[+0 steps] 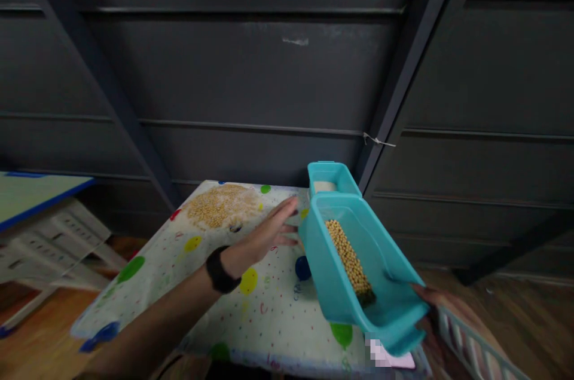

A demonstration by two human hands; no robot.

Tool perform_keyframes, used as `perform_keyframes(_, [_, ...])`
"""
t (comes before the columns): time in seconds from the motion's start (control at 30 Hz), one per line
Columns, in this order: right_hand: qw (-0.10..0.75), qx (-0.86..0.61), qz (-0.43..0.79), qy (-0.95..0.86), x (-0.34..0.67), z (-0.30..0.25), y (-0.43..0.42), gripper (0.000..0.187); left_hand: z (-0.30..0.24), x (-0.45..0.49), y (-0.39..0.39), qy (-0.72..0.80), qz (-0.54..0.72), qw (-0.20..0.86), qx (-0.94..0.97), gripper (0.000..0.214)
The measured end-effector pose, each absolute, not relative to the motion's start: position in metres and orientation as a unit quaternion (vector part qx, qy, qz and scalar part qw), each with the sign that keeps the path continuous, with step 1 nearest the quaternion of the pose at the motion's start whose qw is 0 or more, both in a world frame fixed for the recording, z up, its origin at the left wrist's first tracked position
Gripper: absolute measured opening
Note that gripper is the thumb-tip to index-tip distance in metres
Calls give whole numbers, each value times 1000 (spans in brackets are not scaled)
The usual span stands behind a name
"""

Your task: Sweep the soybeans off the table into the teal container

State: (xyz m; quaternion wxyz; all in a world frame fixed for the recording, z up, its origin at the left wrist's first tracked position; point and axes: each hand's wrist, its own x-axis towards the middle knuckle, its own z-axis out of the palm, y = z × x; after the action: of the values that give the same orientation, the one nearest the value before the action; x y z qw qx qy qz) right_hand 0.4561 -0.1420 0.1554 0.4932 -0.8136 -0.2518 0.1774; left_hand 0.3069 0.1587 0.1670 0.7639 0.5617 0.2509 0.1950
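My right hand point(426, 308) grips the near end of a turquoise plastic box point(381, 272), tilted so the yellow beans point(347, 257) inside lie in a strip along its lower side. My left hand point(264, 235), with a black band on the wrist, stretches flat with fingers out above the table, its fingertips near the box's far end. A pile of the same beans point(219, 205) lies loose on the spotted tablecloth point(179, 272) at the far left of the table. A second turquoise box point(332, 178) stands behind the tilted one, with something white in it.
The small table stands against a dark panelled wall with slanted steel beams. Another table edge with a blue rim point(40, 195) is at the left. A white slatted rail point(470, 344) is at the lower right, over a wooden floor.
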Motion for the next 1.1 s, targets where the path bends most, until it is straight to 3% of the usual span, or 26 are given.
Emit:
perform_keyframes(0.07, [534, -759, 306, -214, 447, 151, -124, 57, 158, 262, 133, 199, 143, 819, 519, 65])
perform_keyframes(0.13, [540, -720, 386, -202, 433, 145, -107, 53, 147, 224, 112, 210, 163, 831, 488, 72])
perform_keyframes(0.27, [515, -712, 391, -275, 397, 134, -78, 52, 126, 168, 90, 302, 250, 820, 417, 87])
perform_keyframes(0.43, [481, -684, 385, -391, 354, 133, -53, 50, 114, 122, 88, 355, 297, 810, 361, 77])
perform_keyframes(0.63, [497, -646, 371, -444, 318, 122, -29, 56, 108, 106, 98, 381, 374, 770, 349, 60])
perform_keyframes(0.9, [540, -616, 380, -429, 320, 111, -32, 72, 122, 117, 109, 403, 433, 737, 326, 45])
perform_keyframes(1.1, [613, -636, 378, -278, 350, 95, -20, 79, 127, 129, 118, 431, 476, 704, 305, 32])
